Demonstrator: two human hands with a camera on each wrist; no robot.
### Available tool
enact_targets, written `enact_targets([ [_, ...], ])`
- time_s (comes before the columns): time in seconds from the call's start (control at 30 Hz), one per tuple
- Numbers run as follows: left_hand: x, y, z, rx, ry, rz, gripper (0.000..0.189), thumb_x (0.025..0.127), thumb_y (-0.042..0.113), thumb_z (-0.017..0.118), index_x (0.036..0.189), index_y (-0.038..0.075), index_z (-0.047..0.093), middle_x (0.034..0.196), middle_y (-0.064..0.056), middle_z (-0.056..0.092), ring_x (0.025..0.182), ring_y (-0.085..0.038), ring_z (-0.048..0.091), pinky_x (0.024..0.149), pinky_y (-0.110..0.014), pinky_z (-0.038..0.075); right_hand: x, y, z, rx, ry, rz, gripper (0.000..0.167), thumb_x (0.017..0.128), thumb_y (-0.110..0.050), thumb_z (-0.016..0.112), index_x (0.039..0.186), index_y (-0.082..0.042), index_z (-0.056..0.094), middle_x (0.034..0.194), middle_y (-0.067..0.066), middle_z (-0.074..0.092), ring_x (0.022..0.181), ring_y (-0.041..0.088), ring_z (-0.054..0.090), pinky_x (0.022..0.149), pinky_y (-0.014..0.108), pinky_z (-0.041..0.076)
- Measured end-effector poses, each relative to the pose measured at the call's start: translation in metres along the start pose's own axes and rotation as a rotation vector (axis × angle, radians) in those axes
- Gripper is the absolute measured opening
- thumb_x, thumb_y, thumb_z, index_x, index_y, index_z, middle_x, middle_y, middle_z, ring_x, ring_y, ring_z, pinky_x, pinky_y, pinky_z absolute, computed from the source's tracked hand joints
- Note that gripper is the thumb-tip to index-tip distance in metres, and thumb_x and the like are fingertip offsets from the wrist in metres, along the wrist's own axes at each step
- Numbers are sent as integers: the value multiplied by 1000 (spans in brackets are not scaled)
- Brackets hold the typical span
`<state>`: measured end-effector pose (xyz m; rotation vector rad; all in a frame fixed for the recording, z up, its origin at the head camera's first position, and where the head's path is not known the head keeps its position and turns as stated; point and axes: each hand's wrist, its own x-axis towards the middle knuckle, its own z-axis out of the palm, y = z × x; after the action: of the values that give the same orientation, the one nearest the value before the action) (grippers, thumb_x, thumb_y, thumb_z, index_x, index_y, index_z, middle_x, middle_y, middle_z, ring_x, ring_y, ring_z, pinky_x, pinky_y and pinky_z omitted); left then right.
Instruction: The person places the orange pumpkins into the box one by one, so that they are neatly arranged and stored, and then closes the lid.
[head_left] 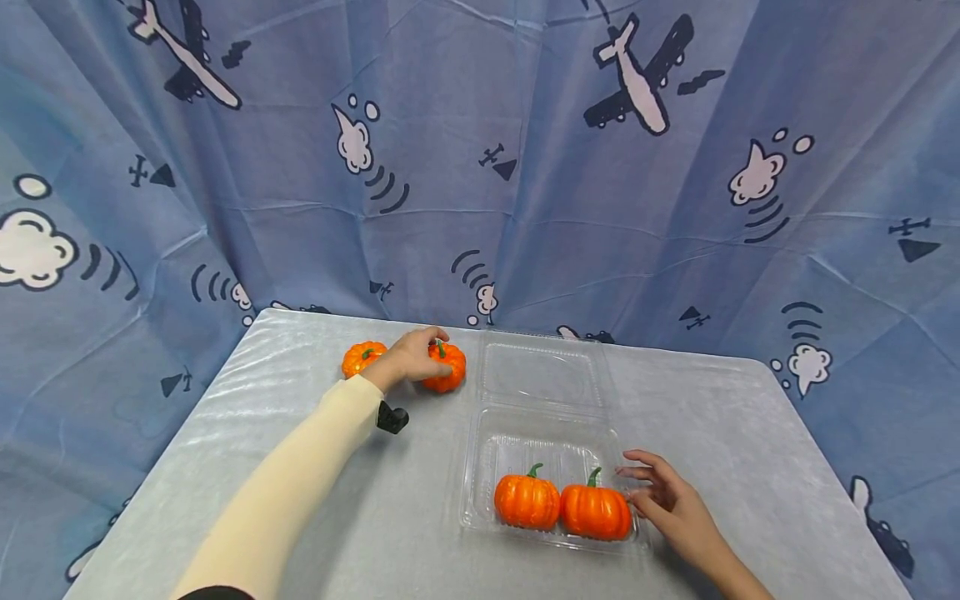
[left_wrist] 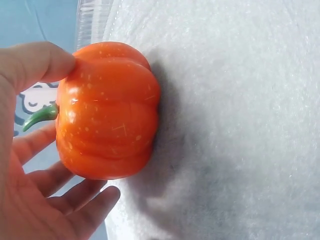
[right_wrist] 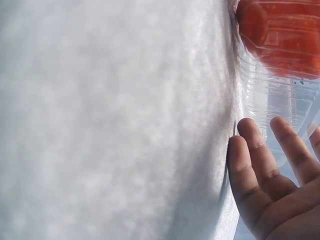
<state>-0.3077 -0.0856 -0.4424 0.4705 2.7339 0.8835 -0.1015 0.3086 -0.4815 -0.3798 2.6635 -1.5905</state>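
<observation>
My left hand [head_left: 414, 357] is at a small orange pumpkin [head_left: 448, 372] with a green stem at the back of the table. In the left wrist view the thumb presses one side of that pumpkin [left_wrist: 107, 112], and the fingers reach round behind and below it. A clear plastic clamshell box [head_left: 510, 429] lies with its lid folded back. Two more pumpkins sit side by side in its near part, a left one [head_left: 527, 502] and a right one [head_left: 596, 512]. Beside the box's right wall, my right hand [head_left: 678, 508] holds nothing, its fingers loosely extended at the rim.
Another orange pumpkin [head_left: 363, 357] stands left of my left hand, partly covered by it. The box's lid [head_left: 542, 371] lies flat toward the back. A light grey cloth covers the table [head_left: 720, 417], and a blue curtain [head_left: 450, 167] with airplane prints hangs behind.
</observation>
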Motion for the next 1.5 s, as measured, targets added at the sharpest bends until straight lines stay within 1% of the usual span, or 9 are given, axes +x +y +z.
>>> enact_targets([
  [0.13, -1, 1, 1, -8, -4, 1, 61, 76, 29, 71, 129, 8, 52, 119, -14, 60, 105, -26, 57, 96, -38, 47, 0, 0, 0, -3, 0, 2, 47, 91, -2, 61, 134, 3, 43, 111, 11, 66, 83, 5, 67, 65, 28, 58],
  [0.33, 0, 0, 6, -26, 5, -18, 64, 77, 27, 74, 133, 8, 50, 123, -14, 59, 110, -28, 56, 99, -40, 46, 0, -2, 0, 4, -7, 22, 47, 92, -3, 60, 135, 3, 42, 112, 18, 65, 84, 5, 67, 67, 27, 58],
  [0.43, -2, -1, 8, -18, 26, -14, 64, 76, 28, 75, 132, 9, 51, 123, -14, 59, 109, -27, 56, 99, -40, 46, 0, -2, 0, 9, -10, 17, 47, 92, -3, 60, 134, 4, 42, 112, 15, 65, 84, 6, 67, 67, 27, 58],
  [0.6, -8, -2, 8, -52, 73, 6, 65, 76, 28, 77, 133, 8, 51, 127, -13, 58, 114, -28, 55, 101, -42, 45, 0, -2, 0, 14, -9, -2, 47, 91, -1, 60, 134, 4, 42, 111, 10, 66, 83, 6, 67, 66, 28, 58],
  [0.8, -19, -1, 7, -82, 139, 44, 64, 75, 30, 79, 131, 11, 53, 129, -10, 57, 117, -26, 54, 103, -42, 43, 0, -1, 0, -12, 0, 16, 47, 92, -3, 60, 135, 1, 43, 112, 20, 64, 83, 5, 66, 65, 28, 58],
  [0.9, -25, 3, 6, -90, 162, 58, 65, 75, 31, 79, 131, 14, 53, 130, -10, 56, 118, -26, 54, 103, -41, 44, -1, -1, 0, -21, 4, 26, 47, 92, -3, 60, 135, 1, 43, 113, 24, 63, 82, 5, 67, 64, 28, 58],
  [1.03, -32, 7, 4, -98, 186, 75, 65, 74, 29, 80, 132, 15, 53, 133, -10, 53, 119, -26, 53, 102, -42, 45, -1, 0, 1, -25, 8, 31, 46, 92, -4, 60, 135, 0, 44, 112, 24, 63, 82, 5, 67, 64, 28, 58],
  [1.27, -42, 20, 2, -129, 215, 119, 65, 73, 29, 81, 130, 17, 54, 133, -9, 52, 116, -26, 54, 98, -42, 48, -1, 1, 0, -20, 8, 17, 46, 92, -3, 60, 135, 1, 44, 111, 15, 66, 82, 5, 67, 64, 29, 58],
  [1.5, -52, 34, 2, -161, 236, 181, 64, 71, 30, 82, 128, 20, 56, 132, -8, 52, 115, -25, 55, 95, -43, 50, -2, -1, 1, -16, 5, 49, 46, 92, -3, 59, 135, 2, 42, 116, 31, 60, 81, 4, 66, 63, 28, 58],
])
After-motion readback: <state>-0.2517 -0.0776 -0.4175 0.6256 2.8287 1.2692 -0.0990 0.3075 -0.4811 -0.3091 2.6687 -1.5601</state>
